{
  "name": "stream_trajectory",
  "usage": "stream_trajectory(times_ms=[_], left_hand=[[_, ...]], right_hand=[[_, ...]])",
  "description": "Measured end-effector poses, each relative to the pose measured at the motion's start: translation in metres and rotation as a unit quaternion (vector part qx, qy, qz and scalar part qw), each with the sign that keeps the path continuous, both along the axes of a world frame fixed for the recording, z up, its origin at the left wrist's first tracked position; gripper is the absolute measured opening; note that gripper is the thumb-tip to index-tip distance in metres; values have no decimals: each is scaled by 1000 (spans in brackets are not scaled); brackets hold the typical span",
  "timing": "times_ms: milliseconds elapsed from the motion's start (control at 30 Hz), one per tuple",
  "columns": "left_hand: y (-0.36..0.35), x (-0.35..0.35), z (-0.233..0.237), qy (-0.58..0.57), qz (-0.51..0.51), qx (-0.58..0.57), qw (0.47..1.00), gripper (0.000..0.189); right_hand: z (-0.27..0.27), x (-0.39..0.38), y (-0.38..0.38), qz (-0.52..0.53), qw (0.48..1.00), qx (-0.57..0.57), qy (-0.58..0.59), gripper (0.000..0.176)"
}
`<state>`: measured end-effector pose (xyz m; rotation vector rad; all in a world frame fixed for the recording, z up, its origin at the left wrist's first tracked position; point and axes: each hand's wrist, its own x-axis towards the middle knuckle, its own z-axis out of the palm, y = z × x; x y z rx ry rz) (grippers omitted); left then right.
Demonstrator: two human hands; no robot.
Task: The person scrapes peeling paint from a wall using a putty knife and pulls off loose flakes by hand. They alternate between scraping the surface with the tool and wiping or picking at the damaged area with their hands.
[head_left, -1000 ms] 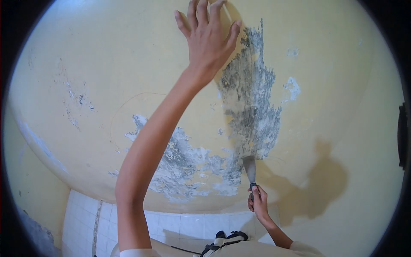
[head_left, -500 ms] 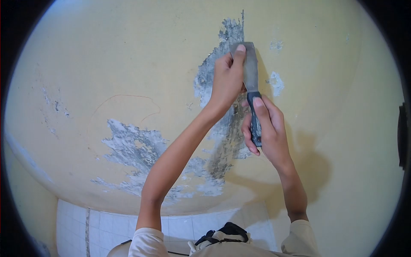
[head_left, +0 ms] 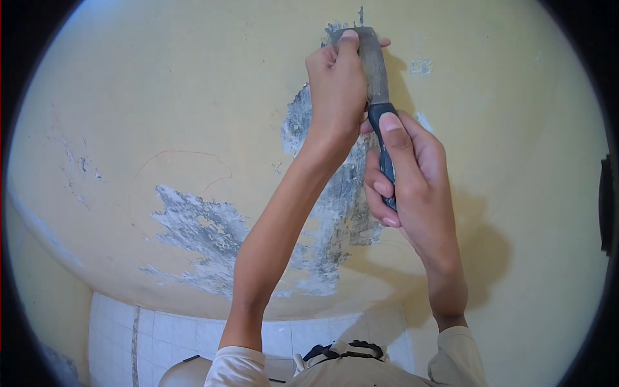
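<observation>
A putty knife (head_left: 375,71) with a broad metal blade and a dark handle is held up against the yellow wall (head_left: 245,84). My right hand (head_left: 412,161) wraps round the handle, thumb lying along its top. Higher up, my left hand (head_left: 340,77) pinches the blade near its wide front edge, thumb on the upper face and a fingertip showing past the right side. The blade's edge lies over the top of a grey scraped patch (head_left: 351,200), where paint is gone. My left hand and forearm hide part of that patch.
Another grey scraped patch (head_left: 200,226) spreads across the wall at lower left. Small chipped spots (head_left: 421,66) show at the upper right. White tiles (head_left: 174,329) run below the wall. A dark object (head_left: 605,206) stands at the far right edge.
Both hands and the putty knife have moved up the wall, bringing the blade to the top of the grey patch. The grips stay the same.
</observation>
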<state>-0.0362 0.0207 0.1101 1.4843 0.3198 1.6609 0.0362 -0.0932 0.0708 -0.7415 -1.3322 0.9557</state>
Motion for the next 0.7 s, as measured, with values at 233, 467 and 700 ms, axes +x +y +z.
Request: stream_trajectory(times_ms=[233, 467, 700], left_hand=[[-8, -3, -5, -30, -35, -39, 998, 41], [-9, -8, 1, -24, -59, -43, 997, 40], [-12, -6, 7, -45, -108, -89, 989, 43]], right_hand=[[2, -5, -9, -40, 998, -22, -46, 35], [8, -16, -10, -75, 996, -12, -51, 34], [20, -17, -19, -73, 996, -20, -47, 33]])
